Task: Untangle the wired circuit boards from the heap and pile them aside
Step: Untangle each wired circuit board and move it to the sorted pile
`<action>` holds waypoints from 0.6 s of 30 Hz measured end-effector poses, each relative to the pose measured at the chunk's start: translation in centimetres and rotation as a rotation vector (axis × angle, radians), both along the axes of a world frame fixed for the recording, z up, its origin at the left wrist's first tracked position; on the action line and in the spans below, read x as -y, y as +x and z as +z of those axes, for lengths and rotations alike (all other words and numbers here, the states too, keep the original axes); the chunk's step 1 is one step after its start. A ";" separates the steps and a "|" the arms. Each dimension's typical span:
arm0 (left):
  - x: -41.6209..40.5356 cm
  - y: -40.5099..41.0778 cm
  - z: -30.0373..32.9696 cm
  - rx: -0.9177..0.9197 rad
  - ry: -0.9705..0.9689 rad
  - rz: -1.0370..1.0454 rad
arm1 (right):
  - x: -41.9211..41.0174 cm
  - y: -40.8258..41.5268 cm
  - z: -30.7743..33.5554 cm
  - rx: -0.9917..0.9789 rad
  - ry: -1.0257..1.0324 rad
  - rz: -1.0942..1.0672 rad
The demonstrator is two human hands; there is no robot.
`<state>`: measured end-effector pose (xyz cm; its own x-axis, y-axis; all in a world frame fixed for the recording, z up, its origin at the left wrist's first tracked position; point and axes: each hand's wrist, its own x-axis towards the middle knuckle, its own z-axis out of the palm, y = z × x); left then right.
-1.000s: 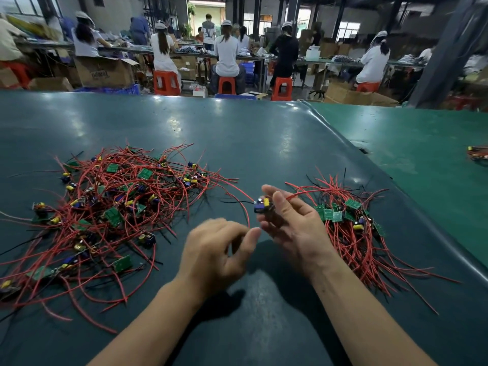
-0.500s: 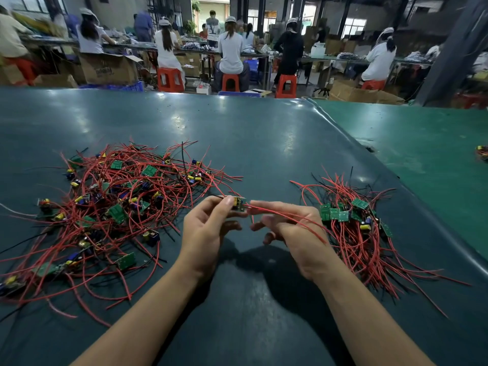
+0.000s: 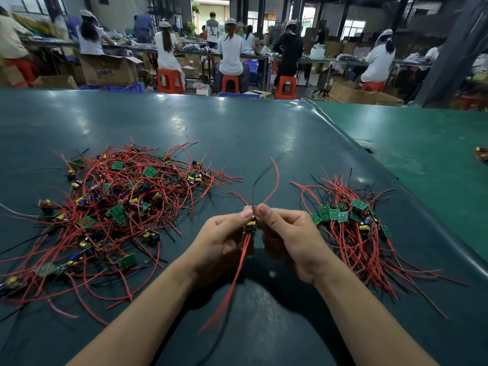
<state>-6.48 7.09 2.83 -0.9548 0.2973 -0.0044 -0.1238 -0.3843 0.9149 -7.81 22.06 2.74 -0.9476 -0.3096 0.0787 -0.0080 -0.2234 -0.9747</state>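
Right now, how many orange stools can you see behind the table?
4, in a row behind the table: one stool at left, a second and third in the middle, a fourth at right, mostly hidden. Others may be hidden.

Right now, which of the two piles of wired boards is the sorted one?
The smaller pile by the right hand: its green boards sit bunched together with wires trailing one way. The big heap on the left is a tangle.
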 end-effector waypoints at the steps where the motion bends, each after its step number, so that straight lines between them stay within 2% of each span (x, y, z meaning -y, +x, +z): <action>1: 0.0 0.0 0.0 -0.007 -0.007 -0.022 | -0.2 -0.1 0.1 0.010 -0.002 0.022; 7: 0.1 0.5 -0.1 0.035 -0.048 -0.207 | -1.0 -0.1 0.3 0.104 0.006 0.095; 14: 0.2 0.4 -0.1 0.024 -0.134 -0.221 | -1.5 -0.9 1.2 0.104 -0.153 -0.185; 18: 0.2 0.4 -0.1 -0.004 -0.146 -0.277 | -1.3 -1.2 1.1 0.264 -0.322 -0.202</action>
